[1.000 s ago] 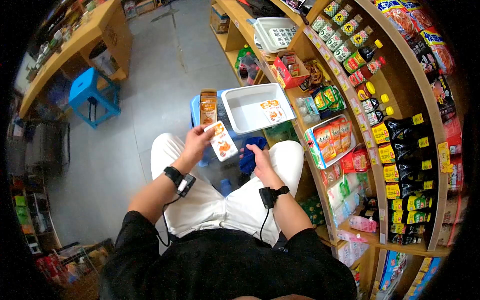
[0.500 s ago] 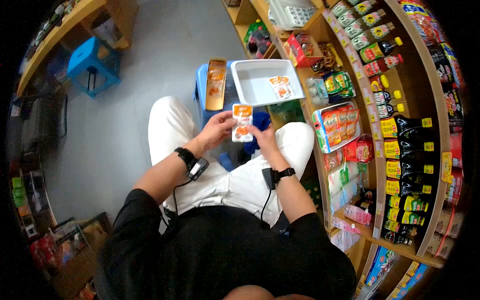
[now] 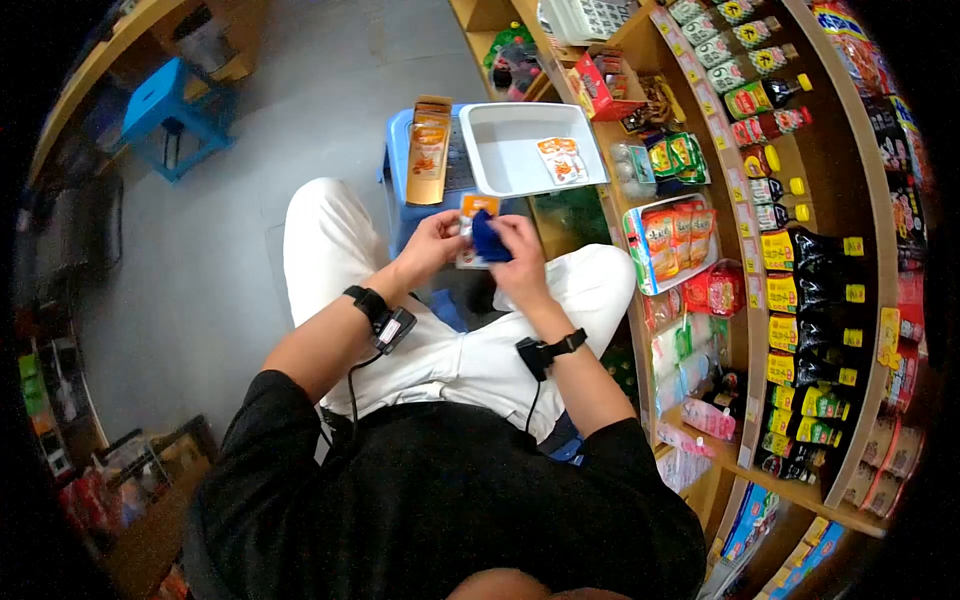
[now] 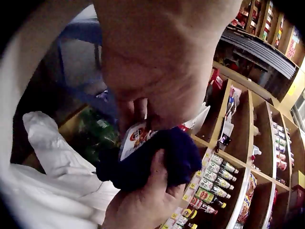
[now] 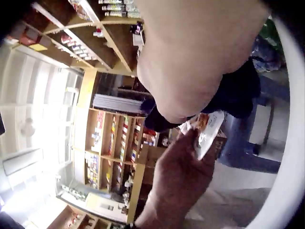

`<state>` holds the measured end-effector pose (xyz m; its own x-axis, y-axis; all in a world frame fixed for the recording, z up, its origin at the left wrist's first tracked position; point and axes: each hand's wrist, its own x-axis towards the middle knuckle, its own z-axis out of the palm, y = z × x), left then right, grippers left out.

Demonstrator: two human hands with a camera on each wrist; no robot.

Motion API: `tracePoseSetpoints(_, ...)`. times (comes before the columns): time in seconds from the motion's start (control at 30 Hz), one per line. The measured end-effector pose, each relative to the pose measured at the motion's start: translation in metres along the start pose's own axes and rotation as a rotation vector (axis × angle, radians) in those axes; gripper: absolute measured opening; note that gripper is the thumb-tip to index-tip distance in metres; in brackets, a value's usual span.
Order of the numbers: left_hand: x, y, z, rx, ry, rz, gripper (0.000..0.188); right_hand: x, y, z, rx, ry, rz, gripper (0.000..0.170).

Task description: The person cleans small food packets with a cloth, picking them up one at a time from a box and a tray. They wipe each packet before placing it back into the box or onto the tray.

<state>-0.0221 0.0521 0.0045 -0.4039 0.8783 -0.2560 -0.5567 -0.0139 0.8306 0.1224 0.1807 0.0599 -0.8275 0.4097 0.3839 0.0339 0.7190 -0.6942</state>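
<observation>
My left hand point(image 3: 432, 247) pinches a white and orange food sachet point(image 3: 480, 204) by its left side, over the lap. My right hand point(image 3: 522, 260) grips a dark blue cloth point(image 3: 489, 240), which lies against the sachet's face and covers its middle and right part. In the left wrist view the bunched cloth point(image 4: 157, 152) overlaps the printed sachet point(image 4: 135, 138), with the right thumb on the cloth. The right wrist view shows the left fingers on the sachet's edge point(image 5: 209, 131), beside the cloth point(image 5: 238, 93).
An open orange-brown carton point(image 3: 428, 160) lies on a blue stool point(image 3: 398, 150) ahead. Beside it a white tray point(image 3: 500, 180) holds similar sachets point(image 3: 563, 160). Shelves on the right carry bottles point(image 3: 800, 287) and a basket of orange packets point(image 3: 670, 243). Another blue stool point(image 3: 160, 105) stands at far left.
The sachet has come from the left to between both hands and now stands more upright. My right hand has raised the blue cloth from beside the knee onto the sachet. The head view has shifted.
</observation>
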Motion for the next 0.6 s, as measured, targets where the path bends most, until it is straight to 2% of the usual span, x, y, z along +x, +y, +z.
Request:
tracePoseSetpoints(0.07, 0.002, -0.004, -0.003, 0.081, -0.085, 0.058, 0.032, 0.002, -0.014, 0.003, -0.103, -0.04, -0.101, 0.043)
tracePoseSetpoints(0.2, -0.006, 0.004, -0.003, 0.081, -0.112, -0.003, 0.031, 0.006, -0.019, 0.008, -0.196, -0.036, -0.185, 0.043)
tracePoseSetpoints(0.27, -0.002, 0.0, -0.004, 0.104, -0.161, 0.034, 0.031, 0.007, -0.014, 0.009, -0.248, -0.026, -0.159, 0.041)
tracePoseSetpoints(0.4, -0.003, 0.006, 0.003, 0.127, -0.214, -0.048, 0.032, 0.013, -0.019, 0.004, -0.234, -0.006, -0.046, 0.038)
tracePoseSetpoints(0.53, -0.01, 0.014, 0.015, 0.102, -0.223, -0.046, 0.041, 0.012, -0.006, 0.005, -0.255, 0.036, 0.0, 0.039)
tracePoseSetpoints(0.6, -0.005, 0.006, 0.012, 0.114, -0.245, -0.06, 0.043, 0.012, 0.004, 0.005, -0.245, 0.081, 0.118, 0.04)
